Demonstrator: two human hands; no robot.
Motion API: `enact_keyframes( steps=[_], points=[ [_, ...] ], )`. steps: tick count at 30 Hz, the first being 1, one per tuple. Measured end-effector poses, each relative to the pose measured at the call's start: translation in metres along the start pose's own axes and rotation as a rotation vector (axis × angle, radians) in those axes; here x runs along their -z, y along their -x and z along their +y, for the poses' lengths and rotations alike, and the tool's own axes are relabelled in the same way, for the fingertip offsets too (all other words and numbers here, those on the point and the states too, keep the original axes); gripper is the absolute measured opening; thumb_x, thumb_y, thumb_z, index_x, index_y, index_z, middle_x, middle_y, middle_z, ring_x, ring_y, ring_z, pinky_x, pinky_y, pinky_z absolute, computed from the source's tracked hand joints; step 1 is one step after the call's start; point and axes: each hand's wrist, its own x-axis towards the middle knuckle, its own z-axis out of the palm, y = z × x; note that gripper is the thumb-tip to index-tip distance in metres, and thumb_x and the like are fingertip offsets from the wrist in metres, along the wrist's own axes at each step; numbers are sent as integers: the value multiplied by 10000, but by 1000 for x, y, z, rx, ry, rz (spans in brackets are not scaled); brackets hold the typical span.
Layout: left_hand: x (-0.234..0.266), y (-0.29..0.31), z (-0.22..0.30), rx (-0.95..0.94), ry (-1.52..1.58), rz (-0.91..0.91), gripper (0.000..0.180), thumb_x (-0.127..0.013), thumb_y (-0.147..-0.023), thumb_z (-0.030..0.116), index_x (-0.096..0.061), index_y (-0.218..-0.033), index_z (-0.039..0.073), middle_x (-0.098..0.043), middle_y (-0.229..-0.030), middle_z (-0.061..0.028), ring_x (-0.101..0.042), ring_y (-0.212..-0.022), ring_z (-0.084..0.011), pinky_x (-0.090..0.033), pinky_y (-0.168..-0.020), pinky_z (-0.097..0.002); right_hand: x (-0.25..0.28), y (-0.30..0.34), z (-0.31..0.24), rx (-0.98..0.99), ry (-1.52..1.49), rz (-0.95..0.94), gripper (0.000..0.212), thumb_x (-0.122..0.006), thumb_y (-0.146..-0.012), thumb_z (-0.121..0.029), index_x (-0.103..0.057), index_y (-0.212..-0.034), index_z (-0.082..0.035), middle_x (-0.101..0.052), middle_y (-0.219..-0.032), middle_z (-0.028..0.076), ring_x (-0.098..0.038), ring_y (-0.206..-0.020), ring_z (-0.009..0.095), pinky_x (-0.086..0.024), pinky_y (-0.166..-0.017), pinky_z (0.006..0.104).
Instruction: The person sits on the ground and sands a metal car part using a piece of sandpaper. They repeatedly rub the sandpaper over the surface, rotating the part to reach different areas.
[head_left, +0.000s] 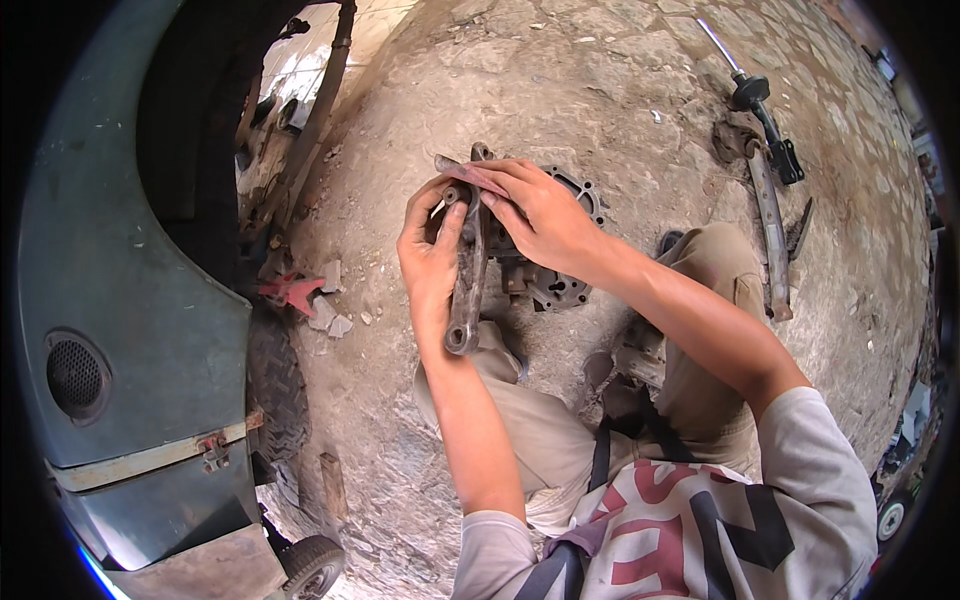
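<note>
Within left hand point(430, 250), metal arm point(468, 285) points lengthwise away; slightly right.

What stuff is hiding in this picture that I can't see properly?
All in the head view:
- Part of the metal housing: behind the right hand and forearm.
- One end of the reddish strip: covered by the right fingers.
- Underside of the metal link arm: faces away.
- Rest of the green vehicle: cut off by the dark rim.
</note>
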Motion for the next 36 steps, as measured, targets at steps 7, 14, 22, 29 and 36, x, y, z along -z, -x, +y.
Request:
enact_keyframes(
  steps=[7, 14, 22, 29, 36],
  points=[
    [-3, 2, 0, -68, 9, 62, 287, -689, -914, 0, -646, -1197, -16, -622, -1256, -98, -584, -1151, -179, -460, -1004, -315, -3, -1, 4, -36, 8, -5, 339, -586, -963, -117, -620, -1288, -27, -653, -1207, 155, -595, -1110, 350, -493, -955, 420],
    [-8, 5, 10, 8, -2, 84, 309, -680, -922, -15, -640, -1228, -18, -626, -1246, -99, -592, -1139, -180, -459, -1002, -313, -1, 1, 10, -55, -4, -8, 336, -576, -973, -118, -622, -1287, -9, -654, -1236, 163, -587, -1142, 345, -486, -977, 422],
    [-2, 4, 4, 85, 4, 38, 294, -671, -922, -27, -656, -1215, -18, -621, -1267, -111, -575, -1187, -188, -446, -1035, -322, -4, 1, 6, -37, -54, 2, 330, -557, -994, -155, -625, -1271, 10, -642, -1256, 176, -570, -1180, 350, -467, -1005, 436],
    [-5, 1, 2, -111, -120, 52, 322, -657, -918, -49, -637, -1240, -35, -596, -1329, -121, -572, -1214, -208, -442, -1059, -340, -5, 2, 11, -62, 4, 17, 350, -539, -1009, -206, -625, -1275, 5, -643, -1244, 167, -565, -1186, 345, -466, -1008, 425],
    [1, 2, 3, 39, -45, 32, 309, -645, -929, -38, -637, -1237, -36, -587, -1353, -129, -564, -1230, -211, -435, -1071, -347, -6, -1, 7, -82, -35, 34, 328, -547, -1007, -206, -648, -1257, -19, -665, -1190, 137, -583, -1129, 324, -482, -974, 416]
  ],
)
